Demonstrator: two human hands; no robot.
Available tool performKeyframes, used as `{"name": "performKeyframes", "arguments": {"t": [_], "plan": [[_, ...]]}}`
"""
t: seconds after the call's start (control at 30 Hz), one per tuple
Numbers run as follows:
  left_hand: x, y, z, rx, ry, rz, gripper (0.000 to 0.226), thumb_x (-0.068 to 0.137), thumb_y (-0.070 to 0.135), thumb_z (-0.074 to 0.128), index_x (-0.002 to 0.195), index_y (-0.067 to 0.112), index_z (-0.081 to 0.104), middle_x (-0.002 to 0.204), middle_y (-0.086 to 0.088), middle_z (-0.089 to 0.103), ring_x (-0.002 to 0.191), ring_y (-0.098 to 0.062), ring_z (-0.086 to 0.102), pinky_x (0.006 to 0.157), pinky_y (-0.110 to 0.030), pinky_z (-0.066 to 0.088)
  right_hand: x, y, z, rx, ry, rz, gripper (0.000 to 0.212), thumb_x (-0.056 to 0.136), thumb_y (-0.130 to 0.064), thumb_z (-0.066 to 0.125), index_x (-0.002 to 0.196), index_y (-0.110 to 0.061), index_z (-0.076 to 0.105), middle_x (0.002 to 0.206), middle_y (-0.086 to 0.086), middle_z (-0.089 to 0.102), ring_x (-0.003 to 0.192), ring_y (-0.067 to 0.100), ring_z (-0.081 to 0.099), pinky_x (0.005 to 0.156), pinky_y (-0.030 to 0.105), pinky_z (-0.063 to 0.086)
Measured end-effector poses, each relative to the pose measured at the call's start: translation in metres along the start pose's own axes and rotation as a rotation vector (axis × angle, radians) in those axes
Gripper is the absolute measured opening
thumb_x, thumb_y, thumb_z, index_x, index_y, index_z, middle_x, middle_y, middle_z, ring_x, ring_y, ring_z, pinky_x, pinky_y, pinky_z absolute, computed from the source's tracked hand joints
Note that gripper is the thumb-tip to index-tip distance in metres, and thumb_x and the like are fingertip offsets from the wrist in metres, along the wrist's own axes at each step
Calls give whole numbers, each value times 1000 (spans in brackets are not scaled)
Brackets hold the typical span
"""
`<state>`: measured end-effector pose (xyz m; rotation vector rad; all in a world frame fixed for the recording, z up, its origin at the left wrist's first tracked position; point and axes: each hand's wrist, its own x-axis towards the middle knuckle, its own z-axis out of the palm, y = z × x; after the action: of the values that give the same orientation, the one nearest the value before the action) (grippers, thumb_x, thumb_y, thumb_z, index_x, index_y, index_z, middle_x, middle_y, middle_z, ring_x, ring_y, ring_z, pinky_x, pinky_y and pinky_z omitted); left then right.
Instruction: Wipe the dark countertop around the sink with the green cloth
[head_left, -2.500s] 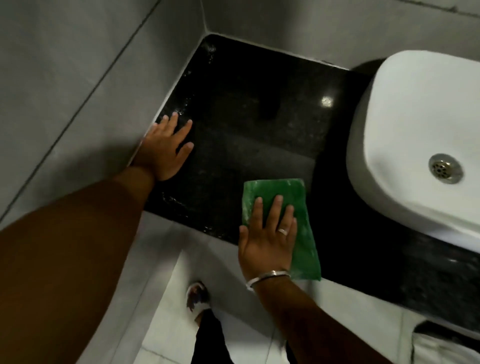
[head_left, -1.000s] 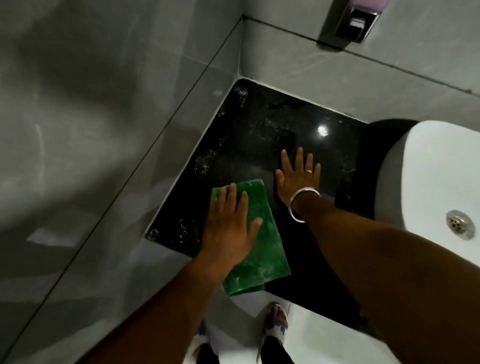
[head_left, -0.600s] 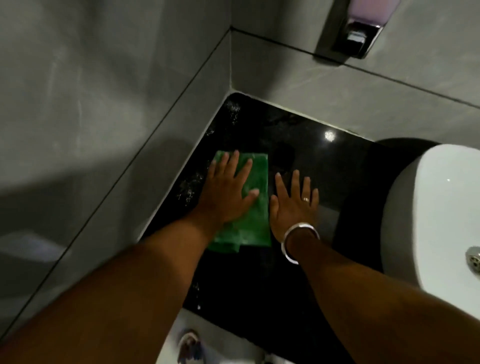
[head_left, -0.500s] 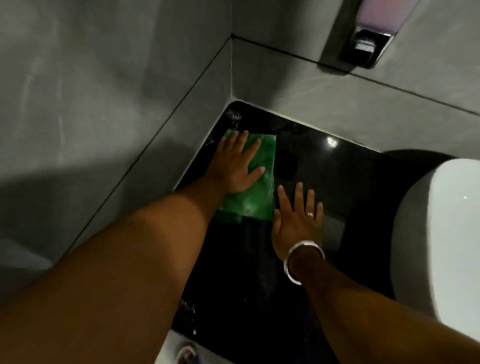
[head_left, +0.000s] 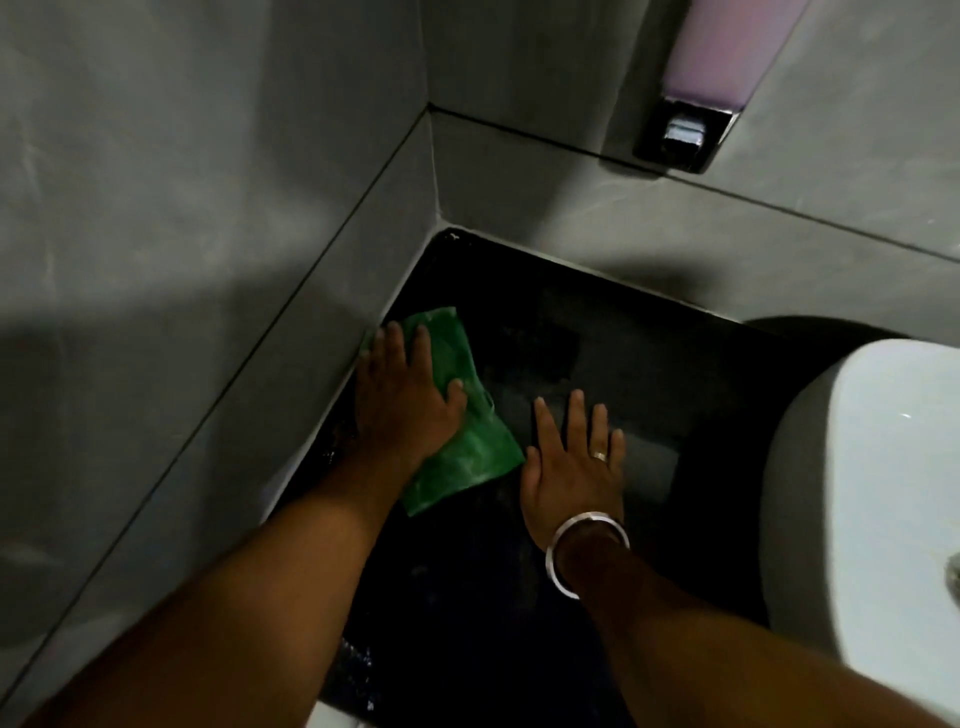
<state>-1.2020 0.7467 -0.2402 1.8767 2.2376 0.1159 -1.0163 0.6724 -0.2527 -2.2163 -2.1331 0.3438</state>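
The green cloth (head_left: 467, 457) lies flat on the dark countertop (head_left: 665, 358), close to the left wall and short of the back corner. My left hand (head_left: 405, 400) presses down on it with fingers spread, covering its upper left part. My right hand (head_left: 571, 467), with a ring and a silver bangle, rests flat on the bare countertop just right of the cloth, holding nothing. The white sink (head_left: 883, 493) stands at the right edge of the view.
Grey tiled walls (head_left: 208, 260) close the countertop in on the left and at the back. A wall soap dispenser (head_left: 696, 93) hangs above the back edge. Wet specks show near the countertop's front edge (head_left: 358, 660).
The cloth passed from under my right hand to under my left. My left hand pushed it toward the back corner, then drew it back a little along the left wall.
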Motion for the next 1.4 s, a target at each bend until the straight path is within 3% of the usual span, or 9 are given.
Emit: {"name": "performKeyframes", "arguments": {"t": [0.1, 0.23, 0.37, 0.6, 0.7, 0.8, 0.93, 1.1, 1.4], "plan": [[19, 24, 2, 2, -25, -55, 92, 84, 51, 51, 153, 1, 15, 159, -30, 14, 149, -43, 8, 121, -51, 2, 0, 1, 3, 5, -7, -5, 59, 90, -42, 28, 148, -31, 24, 161, 11, 15, 147, 37, 11, 118, 55, 11], [108, 51, -2, 10, -16, 90, 89, 90, 56, 40, 155, 3, 8, 163, -24, 5, 150, -39, 1, 123, -48, 2, 2, 3, 10, 4, 41, -1, 59, 90, -43, 28, 148, -33, 24, 161, 10, 16, 147, 36, 12, 117, 53, 11], [146, 58, 0, 34, -14, 136, 95, 86, 61, 38, 154, 2, 9, 162, -24, 9, 150, -39, 5, 123, -47, 4, 3, 3, 10, -5, 53, 3, 60, 89, -44, 27, 147, -33, 26, 160, 10, 19, 146, 36, 15, 116, 54, 13], [112, 49, -16, 49, -87, 87, 97, 87, 61, 45, 154, 0, 8, 161, -26, 11, 149, -39, 11, 122, -49, 8, 0, 1, 3, 6, 33, 0, 59, 89, -45, 25, 147, -32, 29, 160, 11, 20, 146, 37, 16, 117, 55, 16], [81, 45, -9, 81, -42, -1, 93, 89, 55, 45, 153, -2, 9, 163, -23, 5, 149, -38, 8, 119, -52, 11, 1, 2, 2, -11, 27, 1, 59, 89, -44, 27, 147, -31, 31, 159, 12, 22, 145, 38, 18, 116, 56, 17], [79, 52, -3, 92, 14, 7, 79, 92, 49, 43, 153, 6, 16, 161, -20, 15, 146, -37, 16, 114, -53, 18, 1, 3, 5, -7, 29, 4, 60, 89, -44, 28, 147, -31, 29, 160, 11, 21, 146, 37, 17, 116, 55, 16], [103, 65, 9, -20, -30, -72, 68, 99, 44, 30, 155, 10, 10, 163, -19, 8, 150, -38, 4, 118, -57, 6, 1, 5, 8, -2, 37, -1, 59, 90, -44, 27, 148, -33, 25, 160, 10, 17, 147, 36, 13, 117, 53, 13], [141, 75, 7, -49, -11, -21, 76, 94, 45, 33, 155, 8, 7, 163, -22, 6, 150, -39, 3, 120, -52, 1, -1, 3, 8, 9, 51, 11, 59, 90, -45, 26, 148, -34, 25, 160, 9, 18, 147, 34, 13, 117, 53, 13], [135, 63, -19, 106, -143, 66, 91, 94, 56, 36, 153, -4, 0, 162, -26, 3, 150, -40, 3, 123, -47, 4, 2, 3, 6, 2, 35, 8, 59, 89, -45, 29, 147, -36, 24, 161, 9, 15, 147, 34, 11, 118, 51, 7]]}}
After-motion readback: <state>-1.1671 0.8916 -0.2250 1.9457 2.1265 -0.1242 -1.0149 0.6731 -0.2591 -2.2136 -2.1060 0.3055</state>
